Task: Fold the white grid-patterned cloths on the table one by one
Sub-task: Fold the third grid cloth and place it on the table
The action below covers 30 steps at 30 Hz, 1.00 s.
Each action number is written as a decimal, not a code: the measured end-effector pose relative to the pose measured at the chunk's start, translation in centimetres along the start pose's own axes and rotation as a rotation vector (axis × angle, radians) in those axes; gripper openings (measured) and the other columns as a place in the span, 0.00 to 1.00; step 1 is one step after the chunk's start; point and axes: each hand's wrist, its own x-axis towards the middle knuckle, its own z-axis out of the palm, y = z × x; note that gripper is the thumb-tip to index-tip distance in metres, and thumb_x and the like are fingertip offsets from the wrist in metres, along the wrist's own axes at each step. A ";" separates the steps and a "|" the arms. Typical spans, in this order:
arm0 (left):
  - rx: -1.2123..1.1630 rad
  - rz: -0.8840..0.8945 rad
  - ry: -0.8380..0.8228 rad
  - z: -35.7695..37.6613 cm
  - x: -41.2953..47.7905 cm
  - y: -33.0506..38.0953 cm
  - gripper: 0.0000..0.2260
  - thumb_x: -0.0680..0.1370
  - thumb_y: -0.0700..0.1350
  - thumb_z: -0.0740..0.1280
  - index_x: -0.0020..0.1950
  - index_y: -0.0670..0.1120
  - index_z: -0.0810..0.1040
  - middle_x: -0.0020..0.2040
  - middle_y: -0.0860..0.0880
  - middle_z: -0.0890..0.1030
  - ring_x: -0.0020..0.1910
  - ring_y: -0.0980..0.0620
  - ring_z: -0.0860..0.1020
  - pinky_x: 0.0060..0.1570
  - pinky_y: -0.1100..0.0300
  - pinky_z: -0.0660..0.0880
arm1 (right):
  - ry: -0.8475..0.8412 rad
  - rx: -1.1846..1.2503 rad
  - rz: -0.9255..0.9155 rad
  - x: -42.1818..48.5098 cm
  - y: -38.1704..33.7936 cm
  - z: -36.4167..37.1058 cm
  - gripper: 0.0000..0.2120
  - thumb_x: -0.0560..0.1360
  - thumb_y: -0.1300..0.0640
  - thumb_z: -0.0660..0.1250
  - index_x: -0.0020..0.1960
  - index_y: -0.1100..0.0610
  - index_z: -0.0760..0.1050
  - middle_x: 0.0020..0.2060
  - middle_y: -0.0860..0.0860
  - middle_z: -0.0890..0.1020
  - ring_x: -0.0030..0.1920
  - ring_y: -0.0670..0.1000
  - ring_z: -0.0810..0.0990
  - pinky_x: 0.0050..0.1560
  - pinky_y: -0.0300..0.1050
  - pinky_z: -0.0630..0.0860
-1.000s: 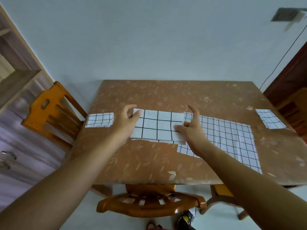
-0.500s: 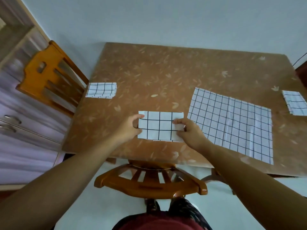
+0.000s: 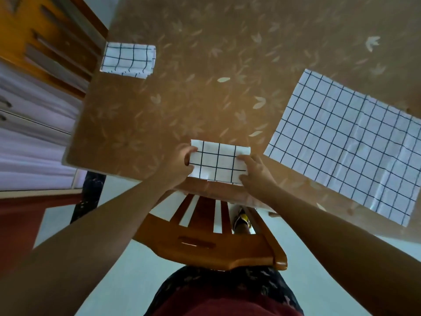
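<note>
Partly, left hand [image 3: 179,163], right hand [image 3: 255,172] hide held cloth [image 3: 218,161].

Dim, soft indoor light; shadows faint. Strong wide-angle bending toward the edges; motion blur throughout, perhaps worst at the left.

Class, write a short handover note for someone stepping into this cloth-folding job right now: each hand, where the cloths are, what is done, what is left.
Left hand pinches the left end of the small folded cloth. Right hand pinches its right end, at the near edge of the table.
Done: another folded cloth lies by the table's far left edge.
Left: set the held one down, then fold the open cloth lying flat on the right.
</note>
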 end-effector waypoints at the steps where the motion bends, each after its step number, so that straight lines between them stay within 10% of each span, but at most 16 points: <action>1: 0.015 -0.007 -0.001 0.3 0.3 -0.3 0.27 0.74 0.30 0.67 0.72 0.45 0.74 0.66 0.52 0.72 0.63 0.54 0.71 0.58 0.65 0.71 | -0.022 -0.010 -0.001 0.4 0.2 0.4 0.29 0.77 0.67 0.64 0.76 0.52 0.67 0.69 0.53 0.69 0.56 0.50 0.70 0.55 0.44 0.74; 6: 0.114 0.011 -0.012 0.9 1.9 -1.9 0.27 0.74 0.30 0.65 0.72 0.44 0.73 0.68 0.48 0.72 0.68 0.50 0.70 0.66 0.60 0.68 | -0.072 -0.063 -0.041 1.6 0.9 2.1 0.30 0.78 0.68 0.63 0.77 0.51 0.64 0.70 0.55 0.68 0.55 0.52 0.74 0.54 0.45 0.77; 11: 0.311 0.092 0.062 0.7 1.8 -2.1 0.24 0.77 0.38 0.67 0.73 0.43 0.72 0.74 0.42 0.65 0.71 0.44 0.68 0.66 0.59 0.64 | 0.058 -0.410 -0.085 0.8 1.0 1.7 0.25 0.81 0.48 0.64 0.75 0.45 0.59 0.58 0.54 0.69 0.47 0.55 0.79 0.43 0.51 0.82; 19: 0.749 0.360 0.132 3.8 3.0 -2.0 0.26 0.80 0.47 0.69 0.77 0.42 0.69 0.79 0.38 0.65 0.78 0.36 0.64 0.71 0.41 0.67 | 0.118 -0.670 -0.494 3.6 0.3 3.5 0.31 0.82 0.49 0.61 0.81 0.59 0.59 0.81 0.60 0.60 0.81 0.63 0.57 0.78 0.64 0.60; 30: 0.885 0.405 -0.006 4.4 5.3 -5.5 0.34 0.83 0.65 0.46 0.83 0.46 0.49 0.83 0.40 0.46 0.83 0.43 0.45 0.78 0.37 0.48 | 0.024 -0.824 -0.510 6.8 4.2 4.3 0.42 0.83 0.32 0.43 0.83 0.62 0.45 0.83 0.60 0.46 0.83 0.59 0.44 0.82 0.62 0.49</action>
